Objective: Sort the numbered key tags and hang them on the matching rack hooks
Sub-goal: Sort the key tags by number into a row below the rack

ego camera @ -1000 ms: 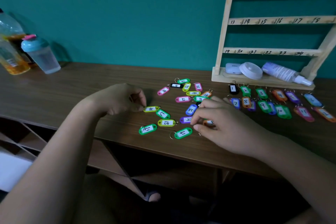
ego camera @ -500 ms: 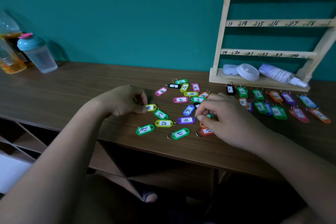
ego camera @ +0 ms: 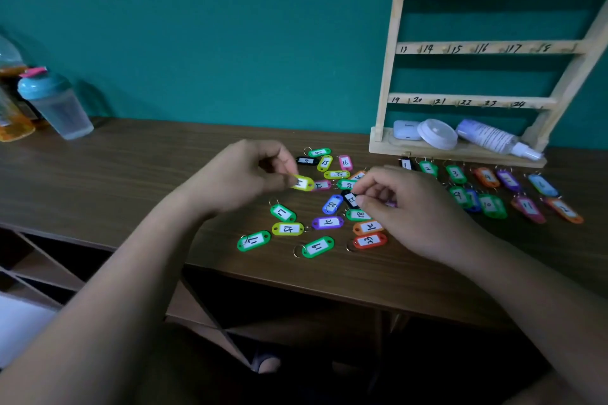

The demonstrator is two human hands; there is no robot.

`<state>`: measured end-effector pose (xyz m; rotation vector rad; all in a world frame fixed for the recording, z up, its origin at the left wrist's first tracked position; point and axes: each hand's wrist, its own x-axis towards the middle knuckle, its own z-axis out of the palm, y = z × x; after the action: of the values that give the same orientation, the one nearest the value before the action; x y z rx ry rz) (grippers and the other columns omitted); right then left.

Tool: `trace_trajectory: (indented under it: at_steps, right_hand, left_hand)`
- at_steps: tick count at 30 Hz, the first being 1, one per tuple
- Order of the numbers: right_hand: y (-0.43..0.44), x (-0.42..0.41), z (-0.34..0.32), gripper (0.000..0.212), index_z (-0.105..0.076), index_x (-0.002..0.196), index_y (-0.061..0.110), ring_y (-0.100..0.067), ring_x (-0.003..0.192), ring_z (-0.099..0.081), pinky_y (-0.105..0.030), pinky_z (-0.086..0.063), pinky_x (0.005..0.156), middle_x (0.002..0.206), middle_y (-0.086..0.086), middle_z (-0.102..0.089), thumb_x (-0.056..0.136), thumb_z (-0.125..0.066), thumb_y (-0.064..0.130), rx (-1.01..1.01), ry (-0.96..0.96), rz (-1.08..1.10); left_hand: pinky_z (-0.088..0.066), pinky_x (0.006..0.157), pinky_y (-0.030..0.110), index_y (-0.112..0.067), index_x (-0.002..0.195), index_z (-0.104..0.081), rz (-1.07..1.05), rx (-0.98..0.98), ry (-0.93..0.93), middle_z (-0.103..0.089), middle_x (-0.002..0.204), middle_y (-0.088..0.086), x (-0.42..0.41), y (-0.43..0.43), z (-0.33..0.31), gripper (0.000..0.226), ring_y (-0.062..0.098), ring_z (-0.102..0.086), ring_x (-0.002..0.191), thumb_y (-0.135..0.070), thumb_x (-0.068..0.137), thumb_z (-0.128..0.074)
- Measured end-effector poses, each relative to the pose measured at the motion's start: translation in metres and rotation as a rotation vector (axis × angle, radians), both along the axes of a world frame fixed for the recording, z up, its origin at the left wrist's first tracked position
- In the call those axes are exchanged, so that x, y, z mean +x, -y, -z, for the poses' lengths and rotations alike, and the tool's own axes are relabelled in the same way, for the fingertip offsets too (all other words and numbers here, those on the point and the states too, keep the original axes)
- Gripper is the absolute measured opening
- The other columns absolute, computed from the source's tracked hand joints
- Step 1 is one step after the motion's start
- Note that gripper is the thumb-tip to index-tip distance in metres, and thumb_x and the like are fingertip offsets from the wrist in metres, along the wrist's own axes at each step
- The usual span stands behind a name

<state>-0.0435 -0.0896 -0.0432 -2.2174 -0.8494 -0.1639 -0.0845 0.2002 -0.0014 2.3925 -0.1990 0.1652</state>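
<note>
Yellow plastic key tag (ego camera: 304,183) pinched by left hand (ego camera: 243,174), long axis left-right, right hand (ego camera: 404,210) curled, grasp unclear, white spray bottle (ego camera: 487,135) laid on wooden rack (ego camera: 391,43) base

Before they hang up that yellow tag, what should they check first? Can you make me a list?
1. Good hold on the yellow tag: ok, the left hand pinches it above the table.
2. Its number is readable: cannot tell, it is blurred and partly covered by fingers.
3. Hooks free on the rack: ok, nothing hangs on the rows in view.
4. Right hand free to help: cannot tell, its curled fingers are down among the tags.
5. Sorting finished: not ok, the loose tags lie mixed in a pile.
</note>
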Motion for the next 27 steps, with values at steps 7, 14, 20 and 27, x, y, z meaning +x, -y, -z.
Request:
trace_trajectory:
  at_steps: [7, 14, 20, 27]
  right_hand:
    - [-0.004, -0.01, 0.003, 0.017, -0.074, 0.108, 0.035, -0.003, 0.093, -0.067, -0.023, -0.05, 0.078, 0.091, 0.015, -0.071, 0.092, -0.078, 0.042, 0.017, -0.102, -0.09]
    - [0.003, -0.007, 0.001, 0.006, -0.076, 0.094, 0.03, -0.014, 0.078, -0.071, -0.049, -0.059, 0.08, 0.084, 0.007, -0.075, 0.093, -0.081, 0.027, 0.073, -0.227, -0.086]
    - [0.027, 0.009, -0.014, 0.008, -0.074, 0.101, 0.029, -0.01, 0.072, -0.073, -0.038, -0.057, 0.072, 0.083, 0.008, -0.077, 0.095, -0.079, 0.027, 0.155, -0.239, 0.081]
    - [0.046, 0.021, -0.014, 0.006, -0.074, 0.1, 0.032, -0.009, 0.066, -0.071, -0.032, -0.048, 0.069, 0.082, 0.012, -0.077, 0.095, -0.078, 0.031, 0.192, -0.215, 0.218]
  left_hand:
    - [-0.054, 0.076, 0.029, -0.015, 0.096, -0.078, 0.228, -0.115, -0.163, -0.078, 0.089, 0.004, -0.002, 0.037, 0.007, 0.013, 0.011, -0.068, 0.078, -0.016, 0.087, -0.087]
    - [-0.055, 0.084, 0.032, -0.01, 0.103, -0.074, 0.232, -0.236, -0.132, -0.078, 0.089, 0.008, 0.006, 0.049, 0.012, 0.014, 0.017, -0.071, 0.082, -0.016, 0.092, -0.081]
    - [-0.046, 0.078, 0.013, -0.026, 0.098, -0.075, -0.022, 0.025, 0.06, -0.077, 0.088, -0.013, 0.025, 0.04, 0.021, 0.014, 0.0, -0.069, 0.086, -0.014, 0.097, -0.07]
    - [-0.041, 0.069, 0.004, -0.034, 0.091, -0.074, -0.222, 0.157, 0.055, -0.074, 0.088, -0.019, 0.045, 0.02, 0.024, 0.009, -0.009, -0.065, 0.085, -0.026, 0.094, -0.072]
